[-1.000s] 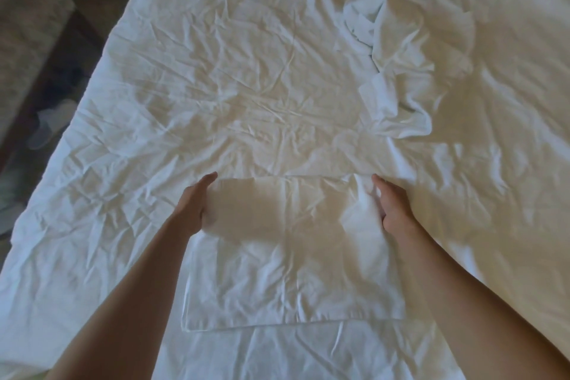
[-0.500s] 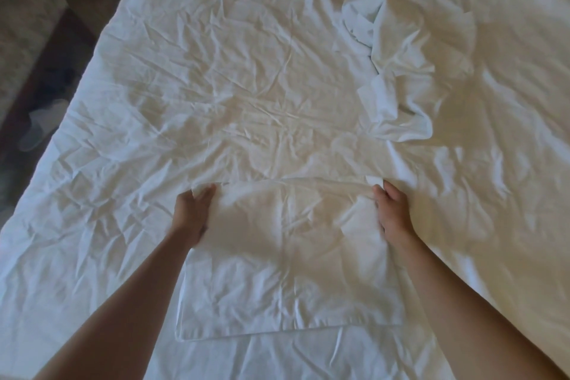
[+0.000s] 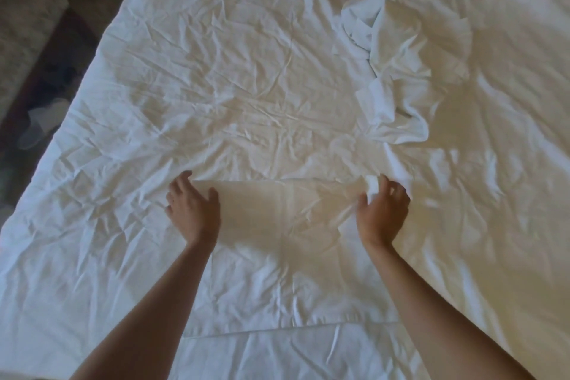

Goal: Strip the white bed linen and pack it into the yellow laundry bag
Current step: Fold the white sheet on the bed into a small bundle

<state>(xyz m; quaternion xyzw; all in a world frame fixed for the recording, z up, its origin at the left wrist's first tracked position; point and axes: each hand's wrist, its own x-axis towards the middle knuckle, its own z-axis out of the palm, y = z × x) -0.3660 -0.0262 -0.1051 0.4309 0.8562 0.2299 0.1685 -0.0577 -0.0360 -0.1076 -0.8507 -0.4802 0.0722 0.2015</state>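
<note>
Pillowcase [image 3: 287,271] lies flat on the bed, white on white, in the near centre between both forearms. Long axis runs left-right; near hem is a straight edge parallel to the bottom of the view, far edge is a fold line running between the two hands. A centre crease runs near-to-far through it.

Left hand [image 3: 192,210] rests on the far-left corner of the pillowcase, fingers spread and relaxed, palm down, nothing pinched. Right hand [image 3: 382,210] is at the far-right corner, fingers curled, pinching a small bunched tab of the fabric between thumb and fingertips.

Bed sheet [image 3: 200,86] under it is heavily wrinkled and covers the whole surface. Left edge of the bed runs diagonally from near-left to far-centre. Open sheet on all sides of the pillowcase: wide room to the left up to that edge, wide room to the right, clear wrinkled stretch beyond.

Further out, right of centre, a crumpled white linen heap [image 3: 398,71] sits on the sheet, well apart from the pillowcase.

Off the bed, far left: dark floor [image 3: 37,95] with a pale slipper [image 3: 43,123], and a grey upholstered seat [image 3: 24,15] in the corner.
</note>
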